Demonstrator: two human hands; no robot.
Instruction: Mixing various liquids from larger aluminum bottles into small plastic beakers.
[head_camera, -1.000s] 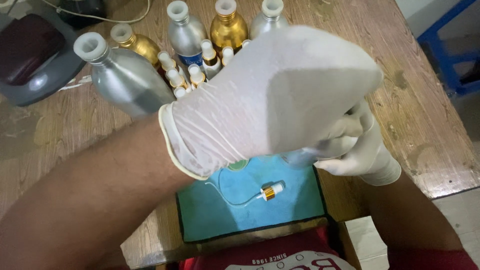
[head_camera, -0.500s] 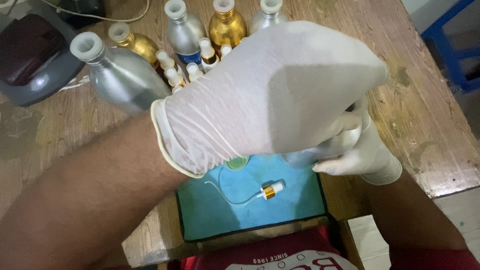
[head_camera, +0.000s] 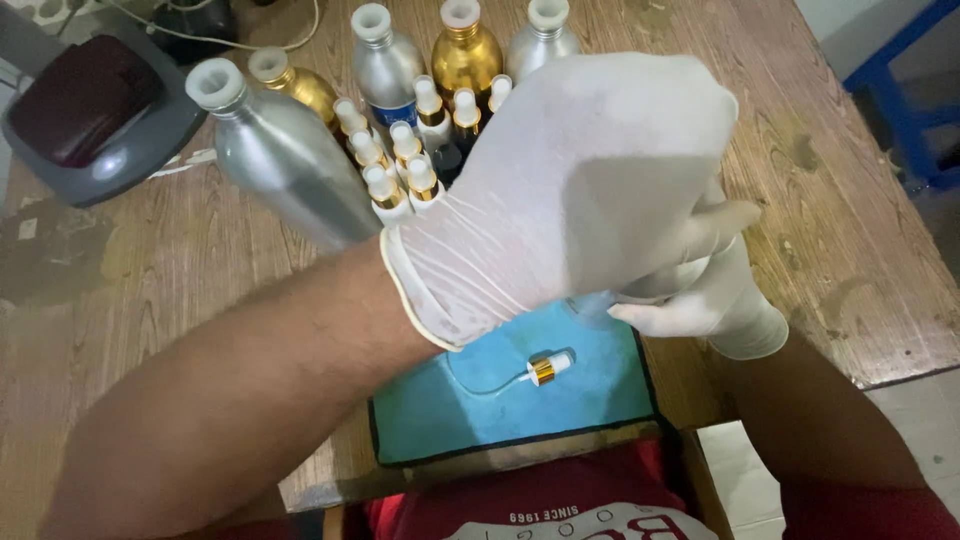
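My left hand (head_camera: 580, 190), in a white glove, is raised in front of the camera with its back toward me, and it hides most of what lies behind it. Just under and right of it, my gloved right hand (head_camera: 715, 295) is curled around a small clear object (head_camera: 592, 306); only the object's edge shows. Whether the left fingers also touch it is hidden. Below both hands, a small gold-collared spray pump (head_camera: 545, 369) with a thin tube lies on a blue mat (head_camera: 470, 410).
Behind the hands stand tall silver bottles (head_camera: 285, 165) and gold bottles (head_camera: 465, 55), with several small white-capped vials (head_camera: 395, 165) between them. A grey device with a dark red top (head_camera: 95, 110) sits at the far left. The wooden table's near edge (head_camera: 900, 365) runs at the right.
The left hand has drifted slightly down and right over the right hand. The pump and the bottles have not moved.
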